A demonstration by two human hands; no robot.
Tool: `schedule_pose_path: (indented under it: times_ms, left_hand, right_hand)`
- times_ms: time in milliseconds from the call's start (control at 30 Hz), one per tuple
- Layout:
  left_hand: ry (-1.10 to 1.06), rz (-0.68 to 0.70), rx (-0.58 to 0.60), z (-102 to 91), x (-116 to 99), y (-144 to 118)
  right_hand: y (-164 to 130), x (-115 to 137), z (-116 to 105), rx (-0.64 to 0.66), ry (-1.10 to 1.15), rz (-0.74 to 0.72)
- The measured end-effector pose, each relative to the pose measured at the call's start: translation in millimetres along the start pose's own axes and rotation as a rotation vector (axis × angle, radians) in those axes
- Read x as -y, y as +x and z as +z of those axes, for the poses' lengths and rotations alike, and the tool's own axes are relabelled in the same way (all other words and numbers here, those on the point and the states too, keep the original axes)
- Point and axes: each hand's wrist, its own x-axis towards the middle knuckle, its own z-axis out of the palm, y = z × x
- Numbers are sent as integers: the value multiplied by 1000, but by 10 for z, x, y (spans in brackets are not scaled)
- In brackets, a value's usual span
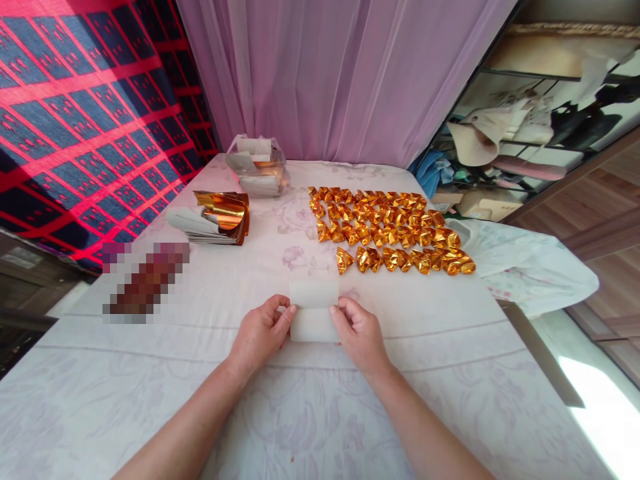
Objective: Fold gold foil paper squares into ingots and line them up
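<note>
Two hands pinch one white paper sheet [314, 312] flat on the desk [150, 373]: left hand [260, 337] at its 9 o'clock edge, right hand [361, 335] at 3 o'clock, equally near. Folded gold ingots [395, 230] lie toward 1 o'clock, a gold foil stack [220, 217] toward 11.

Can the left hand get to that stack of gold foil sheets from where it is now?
Probably yes: the stack of gold foil sheets lies ahead-left of the left hand over bare cloth, though that hand is pinching the white paper.

Bright, soft daylight, sharp centre, wide-angle bending at edges, one pixelated patch.
</note>
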Motion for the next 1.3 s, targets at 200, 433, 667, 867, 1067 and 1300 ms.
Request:
schedule_pose_path:
  times_ms: [200,433,667,867,1067,1300]
  left_hand:
    - [203,26,17,-69,-48,4]
    - [364,430,-222,-49,-1,-44]
    - [617,780,-69,161,28,-51]
    - [700,730,-5,176,73,-29]
    - [753,717,23,174,43,-51]
    - [759,702,32,178,19,-65]
  right_hand:
    - [40,-38,-18,-125,-462,-119]
    - [104,-12,-41,-76,-777,-95]
    - [122,37,-41,-15,-868,-52]
    - [111,17,-54,-11,-807,-54]
    - [70,-61,-157,-141,-732,-276]
    - [89,-62,-174,-56,-659,-500]
